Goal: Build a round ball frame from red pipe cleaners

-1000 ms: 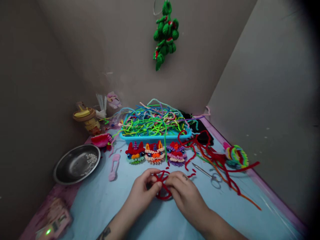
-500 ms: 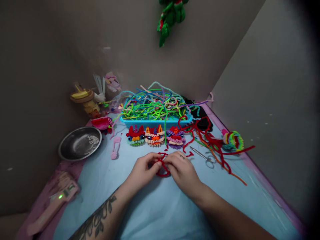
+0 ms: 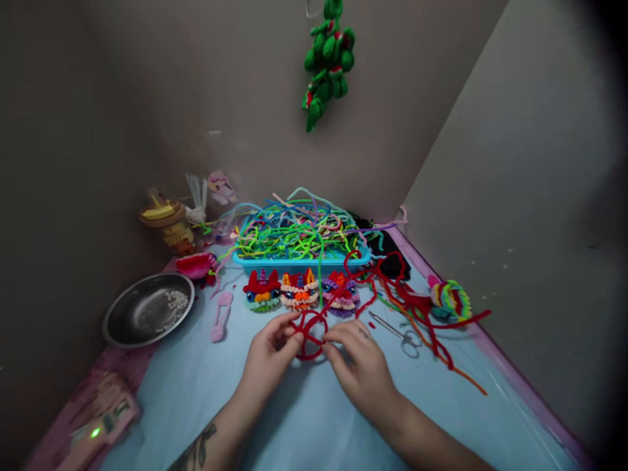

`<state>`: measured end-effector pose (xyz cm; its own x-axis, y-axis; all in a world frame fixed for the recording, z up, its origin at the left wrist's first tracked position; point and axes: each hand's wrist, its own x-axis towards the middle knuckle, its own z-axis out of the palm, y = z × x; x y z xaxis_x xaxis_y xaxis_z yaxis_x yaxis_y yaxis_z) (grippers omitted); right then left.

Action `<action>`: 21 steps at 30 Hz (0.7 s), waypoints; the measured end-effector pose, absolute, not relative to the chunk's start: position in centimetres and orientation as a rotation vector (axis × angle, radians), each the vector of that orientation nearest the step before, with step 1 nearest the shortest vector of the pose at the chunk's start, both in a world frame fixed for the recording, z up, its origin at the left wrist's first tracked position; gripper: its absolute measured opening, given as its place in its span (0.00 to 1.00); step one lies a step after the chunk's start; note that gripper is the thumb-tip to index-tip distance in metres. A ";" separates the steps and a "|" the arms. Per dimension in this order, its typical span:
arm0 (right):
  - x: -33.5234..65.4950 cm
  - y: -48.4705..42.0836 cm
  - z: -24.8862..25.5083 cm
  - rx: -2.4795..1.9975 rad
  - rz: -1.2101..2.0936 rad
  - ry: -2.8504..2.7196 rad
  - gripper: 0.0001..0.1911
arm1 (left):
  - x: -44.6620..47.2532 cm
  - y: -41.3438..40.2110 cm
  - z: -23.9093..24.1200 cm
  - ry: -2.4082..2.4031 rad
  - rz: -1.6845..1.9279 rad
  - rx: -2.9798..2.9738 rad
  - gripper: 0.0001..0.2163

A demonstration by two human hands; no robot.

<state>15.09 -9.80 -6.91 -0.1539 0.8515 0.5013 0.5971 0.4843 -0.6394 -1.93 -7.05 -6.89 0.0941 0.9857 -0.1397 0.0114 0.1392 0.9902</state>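
Between my two hands is a ring of red pipe cleaner (image 3: 310, 358) with strands crossing inside it and an end sticking up and to the right. My left hand (image 3: 271, 352) pinches the ring's left side between thumb and fingers. On the ring's right edge, the thumb and fingertips of my right hand (image 3: 362, 358) are closed. Just beyond stand three fuzzy horned heads made of pipe cleaner: one red and green (image 3: 263, 294), one orange and cream (image 3: 299, 296), one purple and red (image 3: 340, 297). Scissors (image 3: 395, 331) lie right of my right hand.
Behind the heads, a blue tray (image 3: 294, 267) overflows with coloured pipe cleaners. Loose red and orange strands (image 3: 417, 302) and a multicoloured coil (image 3: 452, 301) lie right. At left are a metal bowl (image 3: 135, 317), a pink pin-shaped piece (image 3: 222, 317) and a pink device (image 3: 110, 415) with a green light.
The view has tilted upward, showing more of the hanging green bundle. My right hand has shifted away from my left, so more of the red ring shows between them.
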 end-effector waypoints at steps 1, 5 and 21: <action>15.0 -9.8 -7.0 -1.205 0.396 -1.869 0.07 | -1.9 -7.1 -6.9 1.200 1.033 1.144 0.20; 14.5 -9.6 -7.2 -1.285 0.453 -1.766 0.07 | -1.6 -7.5 -6.9 1.145 0.994 1.121 0.21; 14.5 -8.8 -8.2 -1.391 0.992 -1.446 0.06 | -1.2 -8.3 -7.4 1.205 0.936 1.523 0.17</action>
